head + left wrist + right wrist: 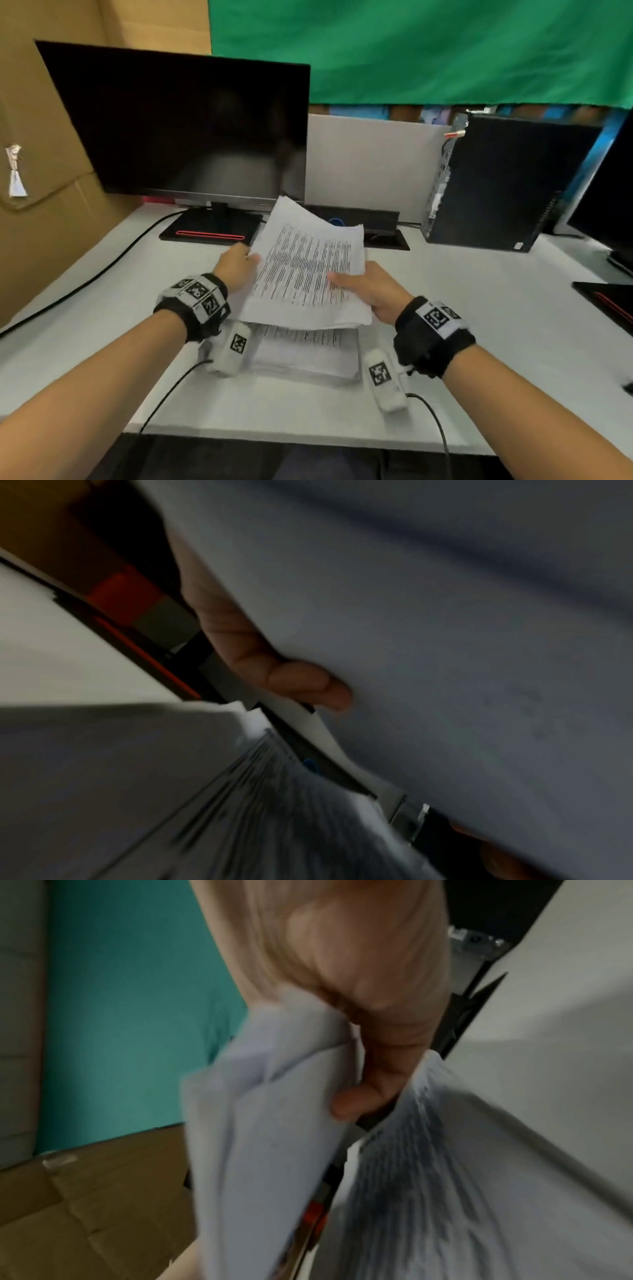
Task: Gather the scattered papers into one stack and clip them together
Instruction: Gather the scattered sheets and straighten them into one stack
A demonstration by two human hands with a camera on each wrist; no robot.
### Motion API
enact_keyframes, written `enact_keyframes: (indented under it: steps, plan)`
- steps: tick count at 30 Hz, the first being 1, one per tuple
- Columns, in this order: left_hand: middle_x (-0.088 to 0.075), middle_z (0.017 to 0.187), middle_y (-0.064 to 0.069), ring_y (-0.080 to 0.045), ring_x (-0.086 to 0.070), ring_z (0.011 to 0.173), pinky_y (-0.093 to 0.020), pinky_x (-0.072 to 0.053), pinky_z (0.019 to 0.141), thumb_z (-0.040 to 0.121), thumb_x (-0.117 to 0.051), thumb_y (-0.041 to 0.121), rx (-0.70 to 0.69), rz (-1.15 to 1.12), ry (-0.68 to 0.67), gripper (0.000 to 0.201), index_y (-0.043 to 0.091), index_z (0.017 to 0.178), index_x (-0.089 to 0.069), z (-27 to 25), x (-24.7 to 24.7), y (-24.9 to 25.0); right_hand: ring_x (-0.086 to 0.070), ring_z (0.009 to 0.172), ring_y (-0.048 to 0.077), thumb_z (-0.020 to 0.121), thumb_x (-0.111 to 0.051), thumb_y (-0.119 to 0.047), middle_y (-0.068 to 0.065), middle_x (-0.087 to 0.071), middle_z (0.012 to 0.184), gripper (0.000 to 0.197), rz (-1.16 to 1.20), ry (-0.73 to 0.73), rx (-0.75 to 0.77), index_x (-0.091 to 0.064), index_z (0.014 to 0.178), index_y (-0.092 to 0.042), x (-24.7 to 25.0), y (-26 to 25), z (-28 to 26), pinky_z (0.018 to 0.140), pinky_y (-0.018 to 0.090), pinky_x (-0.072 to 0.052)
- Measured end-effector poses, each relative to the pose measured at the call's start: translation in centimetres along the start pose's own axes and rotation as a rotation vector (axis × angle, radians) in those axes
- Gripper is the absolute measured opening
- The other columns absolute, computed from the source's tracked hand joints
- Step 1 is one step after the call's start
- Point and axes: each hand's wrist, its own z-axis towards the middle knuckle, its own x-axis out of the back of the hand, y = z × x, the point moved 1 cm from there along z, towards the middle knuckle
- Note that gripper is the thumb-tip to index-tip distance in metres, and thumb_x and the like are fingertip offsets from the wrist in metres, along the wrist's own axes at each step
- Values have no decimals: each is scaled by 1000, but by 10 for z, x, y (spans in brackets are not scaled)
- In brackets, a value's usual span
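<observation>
step: gathering | left hand (236,265) and right hand (368,286), each grip pinching a side of the lifted sheaf (305,267) | above the stack (308,356) on the bench (479,308) | we'd square edges, lower flat | clip unseen

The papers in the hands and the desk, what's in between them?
Another pile of papers lies flat on the desk, right under the held papers. The head view shows it best.
</observation>
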Motion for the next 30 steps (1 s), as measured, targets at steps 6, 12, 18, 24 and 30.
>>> enact_keyframes:
  steps: [6, 12, 18, 24, 30]
  plan:
    - [-60, 85, -2, -16, -55, 74, -27, -40, 66, 100, -43, 26, 120, -14, -152, 23, 8, 97, -59, -22, -5, -9, -68, 106, 33, 85, -71, -4, 17, -70, 117, 44, 202, 30, -213, -58, 127, 1, -7, 22, -2, 85, 42, -59]
    - [-56, 123, -17, -30, -53, 115, -27, -32, 88, 100, -15, 52, 126, -12, -210, 72, -2, 131, -51, -24, -2, 1, -63, 111, 25, 77, -79, -3, 10, -60, 130, 79, 101, 42, -168, -30, 139, -11, -18, 32, 2, 78, 33, -60]
    - [-51, 127, -15, -30, -54, 108, -35, -42, 84, 95, -38, 54, 209, 207, -207, 68, 1, 138, -36, -19, -2, -25, -57, 97, 15, 90, -65, -42, -1, -63, 114, 37, -461, -48, -293, -56, 117, -18, 9, 14, -24, 76, 30, -50]
    - [-51, 135, -26, -39, -50, 124, -45, -40, 102, 89, -47, 60, 296, 20, -254, 82, -2, 140, -35, -24, -9, -30, -69, 85, 18, 94, -63, -25, 7, -72, 103, 33, -69, 14, -351, -62, 122, -7, 5, 30, -6, 64, 28, -59]
    - [-61, 121, -17, -31, -63, 103, -41, -54, 85, 91, -62, 20, 63, -501, -87, 40, 6, 126, -49, -36, -16, -26, -67, 109, 31, 90, -67, -11, 15, -70, 117, 40, 70, 22, -314, -61, 128, -2, 10, 37, 2, 97, 44, -53]
